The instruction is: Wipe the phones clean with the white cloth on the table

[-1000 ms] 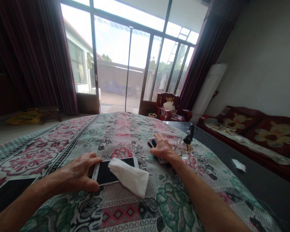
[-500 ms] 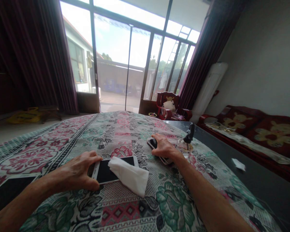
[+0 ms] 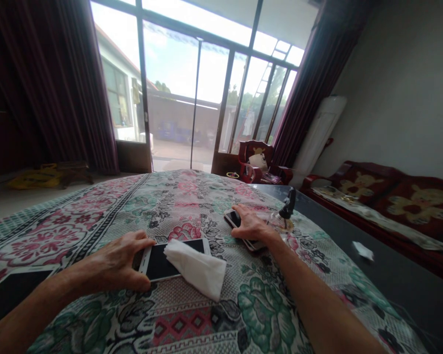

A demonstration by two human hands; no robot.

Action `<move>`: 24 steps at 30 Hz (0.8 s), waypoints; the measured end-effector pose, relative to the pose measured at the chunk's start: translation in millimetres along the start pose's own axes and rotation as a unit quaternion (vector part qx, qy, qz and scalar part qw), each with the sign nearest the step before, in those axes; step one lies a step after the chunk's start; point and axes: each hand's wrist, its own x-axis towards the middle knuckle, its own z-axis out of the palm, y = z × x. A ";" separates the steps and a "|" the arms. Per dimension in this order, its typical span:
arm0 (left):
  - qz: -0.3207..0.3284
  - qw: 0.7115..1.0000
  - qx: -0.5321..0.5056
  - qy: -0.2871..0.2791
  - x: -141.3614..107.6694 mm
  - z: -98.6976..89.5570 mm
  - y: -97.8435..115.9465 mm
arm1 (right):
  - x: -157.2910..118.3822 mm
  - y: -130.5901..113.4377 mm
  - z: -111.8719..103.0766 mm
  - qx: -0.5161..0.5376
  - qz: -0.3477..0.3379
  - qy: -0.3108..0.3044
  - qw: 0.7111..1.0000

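My left hand [image 3: 123,260] grips the left end of a white phone [image 3: 158,263] between thumb and fingers; the phone lies flat, dark screen up. A folded white tissue [image 3: 199,270] rests across its right part. Farther right, my right hand [image 3: 249,223] is closed over the edges of another phone [image 3: 229,216], which lies on the patterned tablecloth [image 3: 184,204], partly hidden under the palm. A larger white-framed device with a dark screen [image 3: 16,292] lies at the left, partly behind my left forearm.
A clear bottle with a black spray head [image 3: 288,206] stands beyond my right wrist. On the dark surface [image 3: 332,250] at the right lies a crumpled white tissue [image 3: 363,250]. Red wooden seats [image 3: 402,196] and glass doors [image 3: 173,98] are farther back.
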 end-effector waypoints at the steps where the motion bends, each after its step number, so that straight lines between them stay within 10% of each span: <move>1: 0.011 1.000 -0.015 -0.020 0.3 -1.1 0.0 | -0.4 -1.2 -0.2 -0.001 0.003 0.006 1.000; 24: 0.025 0.997 -0.033 -0.061 2.3 -5.7 0.8 | -3.5 -18.7 -3.1 -0.034 0.105 0.048 0.993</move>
